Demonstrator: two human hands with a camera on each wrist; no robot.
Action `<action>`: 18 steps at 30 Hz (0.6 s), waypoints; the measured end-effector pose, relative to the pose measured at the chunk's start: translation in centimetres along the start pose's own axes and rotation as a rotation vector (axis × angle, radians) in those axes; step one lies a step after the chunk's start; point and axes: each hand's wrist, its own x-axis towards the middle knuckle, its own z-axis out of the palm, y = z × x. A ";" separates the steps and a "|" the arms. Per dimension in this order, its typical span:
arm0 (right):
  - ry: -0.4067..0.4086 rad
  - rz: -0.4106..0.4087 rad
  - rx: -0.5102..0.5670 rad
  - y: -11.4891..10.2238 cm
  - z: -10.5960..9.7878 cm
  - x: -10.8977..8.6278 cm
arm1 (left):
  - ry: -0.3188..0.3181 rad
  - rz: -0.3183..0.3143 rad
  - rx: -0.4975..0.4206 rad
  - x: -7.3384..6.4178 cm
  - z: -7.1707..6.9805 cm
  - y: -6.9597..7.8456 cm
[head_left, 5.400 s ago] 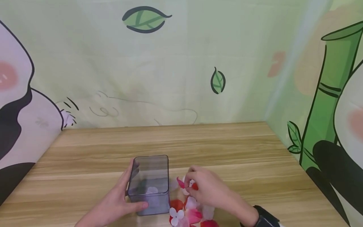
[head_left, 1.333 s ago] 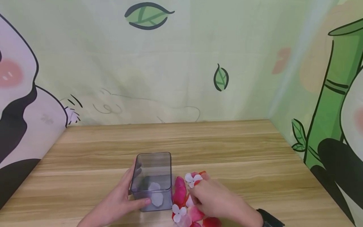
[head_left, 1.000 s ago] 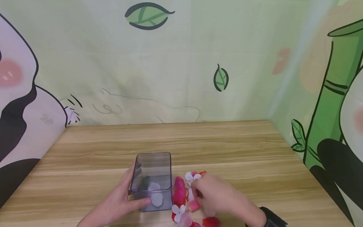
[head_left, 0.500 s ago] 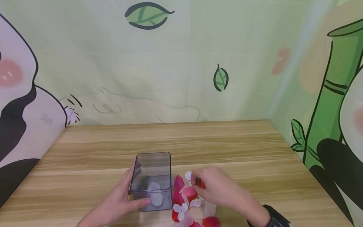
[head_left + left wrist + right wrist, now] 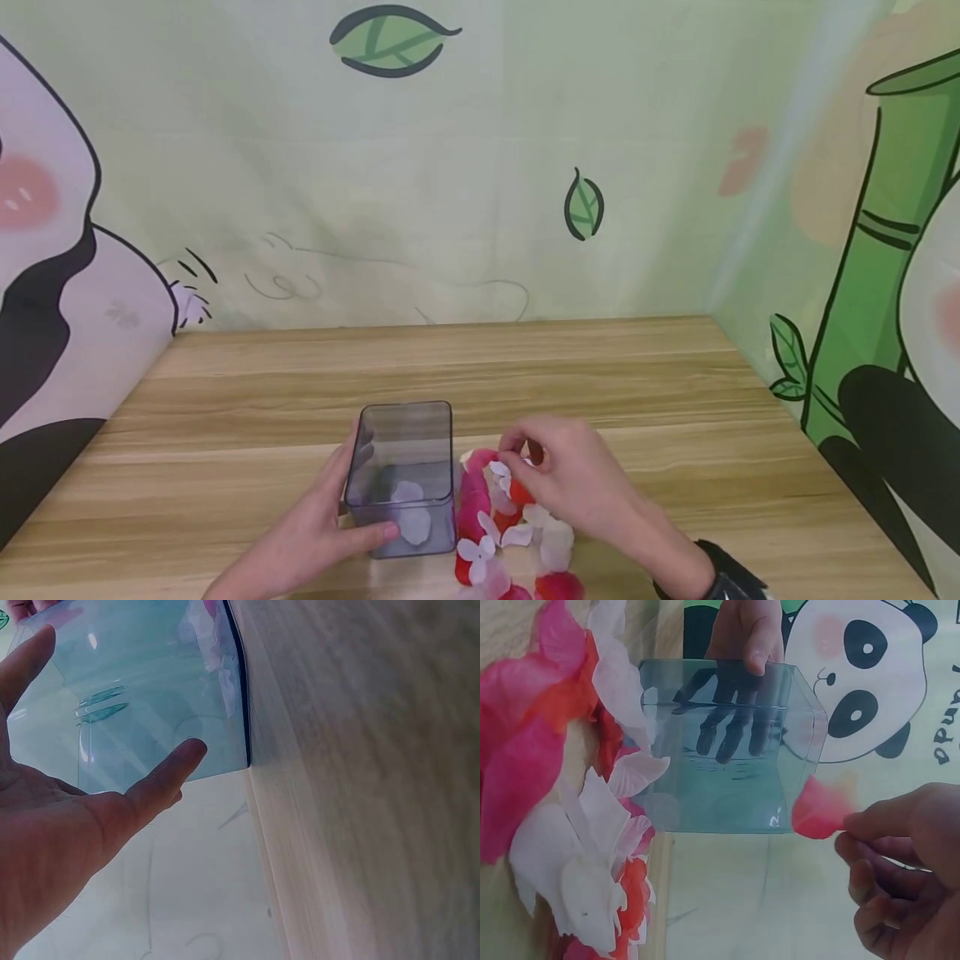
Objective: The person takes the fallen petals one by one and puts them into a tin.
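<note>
A clear grey-tinted plastic box [image 5: 405, 437], its top open, stands on the table with a pale petal [image 5: 415, 527] visible low inside. My left hand [image 5: 318, 517] holds it from the left, thumb along the near side and fingers around the far left side. Just right of the box, above a pile of artificial flower petals [image 5: 555, 542], hovers my right hand [image 5: 573, 479]. Its thumb and index finger pinch a pink petal [image 5: 817, 814], plain in the right wrist view. Red, pink and white petals make up the pile, among them a white four-petalled flower [image 5: 477, 557].
The wooden table [image 5: 247, 400] reaches back to a pale green backdrop [image 5: 450, 167] printed with leaves, bamboo and pandas. A black band [image 5: 723, 575] circles my right wrist. The petal pile lies close against the box's right side.
My right hand was down among the petals; it has lifted from the pile with a pink petal, and the pile is rearranged. Since the oldest frame, more pale petal shows inside the box. My left hand stays put.
</note>
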 end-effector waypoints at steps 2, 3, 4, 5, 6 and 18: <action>0.045 -0.013 0.015 -0.1 0.1 0.0 | 0.001 0.007 0.001 0.0 0.0 0.0; 0.063 -0.018 0.024 -0.2 0.1 0.0 | 0.001 0.008 0.000 0.0 0.0 0.0; 0.080 -0.024 0.029 -0.3 0.1 0.0 | 0.000 0.007 -0.002 0.0 0.0 0.0; 0.095 -0.027 0.034 -0.3 0.1 0.0 | -0.001 0.008 -0.006 0.0 0.0 0.0; 0.107 -0.032 0.042 -0.4 0.2 0.1 | -0.002 0.009 -0.011 0.1 0.0 0.0; 0.217 -0.165 0.094 -1.4 1.5 0.5 | -0.015 -0.044 -0.034 0.1 0.0 0.1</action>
